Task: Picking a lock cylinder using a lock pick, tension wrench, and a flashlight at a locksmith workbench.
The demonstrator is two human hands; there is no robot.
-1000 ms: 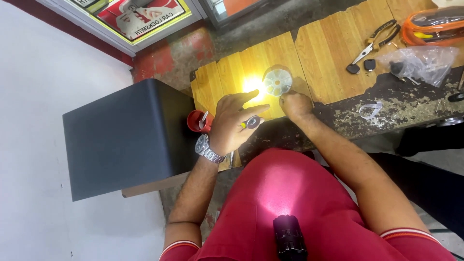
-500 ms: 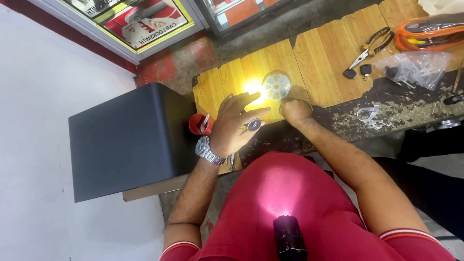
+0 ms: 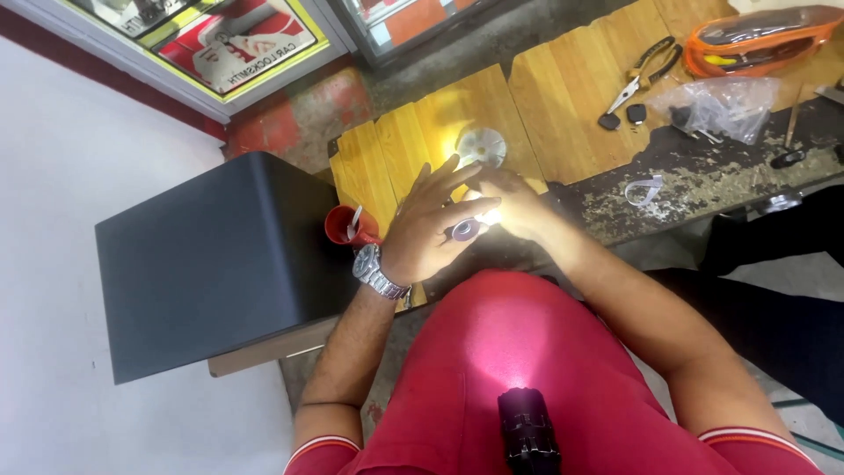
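Observation:
My left hand (image 3: 428, 222), with a metal watch on the wrist and a ring with a purple stone, has its fingers spread and its thumb stretched toward my right hand (image 3: 520, 208). The two hands meet at the near edge of a wooden board (image 3: 396, 145). A bright patch of torchlight sits right where they touch and hides anything small between them. Just beyond the fingertips a round silvery disc (image 3: 482, 145) lies on the board. A black torch (image 3: 527, 431) rests against my red shirt, pointing at the hands.
A red cup (image 3: 345, 227) stands beside my left wrist, next to a black box (image 3: 211, 264). On the far right are pliers (image 3: 643, 77), dark car keys (image 3: 621, 117), a clear plastic bag (image 3: 725, 105) and an orange case (image 3: 758, 37).
Both hands have drawn back slightly from the silvery disc toward me. The glare has shifted from the board onto the spot between the hands.

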